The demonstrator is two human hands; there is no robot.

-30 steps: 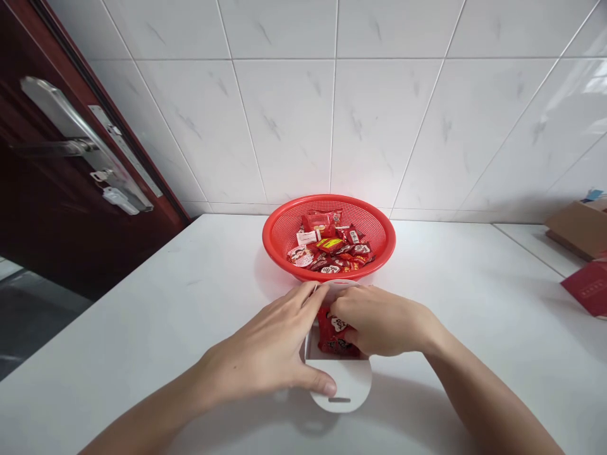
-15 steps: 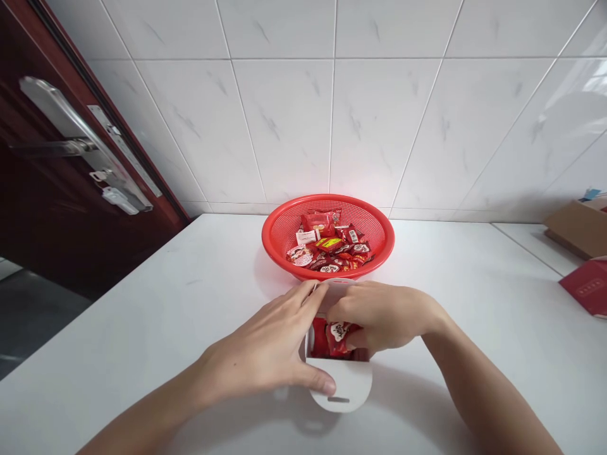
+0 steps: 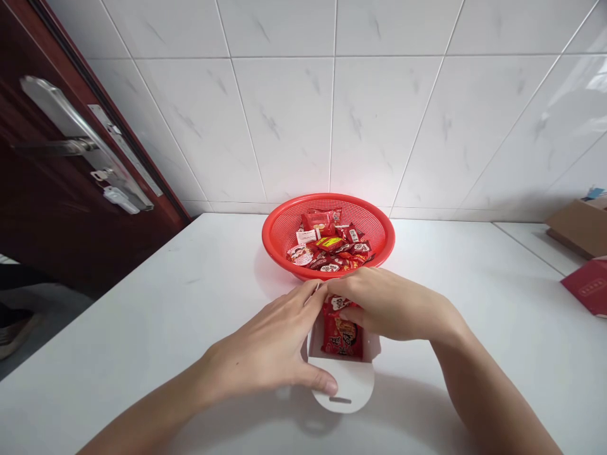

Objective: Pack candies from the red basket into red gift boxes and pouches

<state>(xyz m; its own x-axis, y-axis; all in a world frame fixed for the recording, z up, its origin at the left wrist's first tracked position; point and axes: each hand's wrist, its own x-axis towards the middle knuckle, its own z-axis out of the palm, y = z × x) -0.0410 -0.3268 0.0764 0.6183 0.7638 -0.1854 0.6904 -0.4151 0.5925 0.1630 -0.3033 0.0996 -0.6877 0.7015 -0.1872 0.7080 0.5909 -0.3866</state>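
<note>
A small white cardboard box (image 3: pixel 351 379) stands open on the counter, its front flap with a slot folded out toward me. My left hand (image 3: pixel 270 347) grips the box's left side, thumb on the front flap and fingers at the far edge. Inside lies a red snack packet (image 3: pixel 342 338) with dark lettering. My right hand (image 3: pixel 398 309) reaches in from the right, thumb pressed on a second red snack packet (image 3: pixel 337 303) with a white label, at the far end of the box. Its other fingers are partly hidden.
Right behind the box is a red plastic basket (image 3: pixel 270 237) with several wrapped snacks (image 3: pixel 327 243). At the right lie a brown cardboard box (image 3: pixel 578 224) and a dark red box (image 3: pixel 588 287). A door (image 3: pixel 47 208) stands left of the white counter (image 3: pixel 156 303); a person's shoe (image 3: pixel 16 332) shows below.
My right hand has shifted toward the far end of the box with the white-labelled packet, uncovering the packet beneath. My left hand keeps its hold. A person's foot has appeared at lower left.
</note>
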